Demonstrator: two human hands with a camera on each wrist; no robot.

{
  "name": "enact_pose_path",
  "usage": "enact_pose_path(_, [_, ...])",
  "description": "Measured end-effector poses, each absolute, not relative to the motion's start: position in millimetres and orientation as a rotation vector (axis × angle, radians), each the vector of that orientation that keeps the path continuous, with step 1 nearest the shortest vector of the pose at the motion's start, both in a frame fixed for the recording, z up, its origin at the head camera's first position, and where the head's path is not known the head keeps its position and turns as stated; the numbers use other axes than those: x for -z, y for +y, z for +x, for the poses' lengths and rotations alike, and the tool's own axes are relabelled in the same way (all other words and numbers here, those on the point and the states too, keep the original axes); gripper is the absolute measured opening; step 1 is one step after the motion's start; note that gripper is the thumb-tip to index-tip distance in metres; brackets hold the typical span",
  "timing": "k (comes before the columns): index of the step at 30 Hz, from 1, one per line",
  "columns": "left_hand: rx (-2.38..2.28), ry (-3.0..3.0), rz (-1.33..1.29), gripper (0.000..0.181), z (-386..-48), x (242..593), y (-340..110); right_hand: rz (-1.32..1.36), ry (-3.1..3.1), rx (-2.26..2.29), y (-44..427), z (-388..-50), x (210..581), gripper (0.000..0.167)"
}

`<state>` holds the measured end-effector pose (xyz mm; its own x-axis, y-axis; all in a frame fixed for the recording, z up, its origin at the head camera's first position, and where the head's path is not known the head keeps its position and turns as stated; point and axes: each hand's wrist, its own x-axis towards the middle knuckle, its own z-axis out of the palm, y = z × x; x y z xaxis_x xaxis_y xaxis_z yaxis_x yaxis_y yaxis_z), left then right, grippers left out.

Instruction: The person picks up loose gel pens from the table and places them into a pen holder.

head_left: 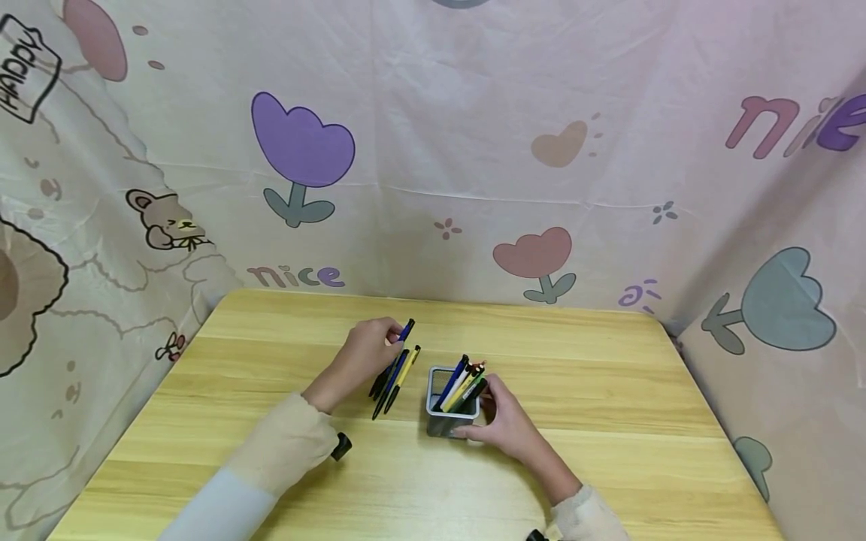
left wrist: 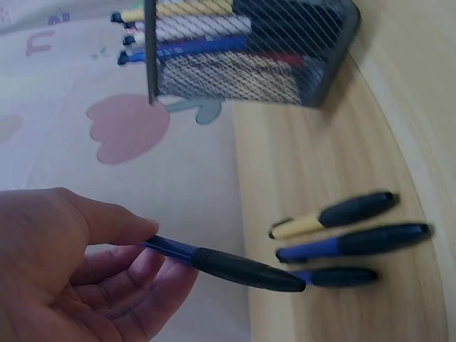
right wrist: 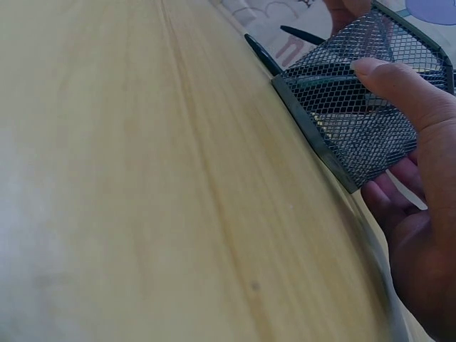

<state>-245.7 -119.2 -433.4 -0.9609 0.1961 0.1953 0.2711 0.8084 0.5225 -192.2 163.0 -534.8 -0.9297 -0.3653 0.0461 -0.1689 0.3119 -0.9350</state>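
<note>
My left hand [head_left: 368,348] pinches a blue pen with a black grip [left wrist: 228,266] between thumb and fingers, held above the table. Below it lie a yellow pen [head_left: 403,379] and blue pens [left wrist: 363,241], side by side on the wood. To their right stands a square mesh pen holder [head_left: 446,425] with several pens upright in it, among them blue, white, yellow and green ones. My right hand [head_left: 504,421] grips that holder from its right side, the thumb on the mesh wall in the right wrist view and the fingers around the other side.
The wooden table [head_left: 575,361] extends on all sides of the pens and holder. Behind it hangs a printed curtain [head_left: 419,150] with flowers and lettering, which also runs along both sides. A black strap end [head_left: 341,446] sticks out at the left wrist.
</note>
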Motion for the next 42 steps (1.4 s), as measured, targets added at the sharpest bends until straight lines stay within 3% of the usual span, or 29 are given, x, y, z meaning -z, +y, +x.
enact_pose_path(22, [0.890,-2.660,-0.607,0.012,-211,391,-82,-0.527,2.360,1.707,162,-192,532,0.080])
enact_pose_path(42, [1.085,-2.484,-0.813,0.014,-195,378,-57,-0.589,2.336,1.755,161,-192,532,0.077])
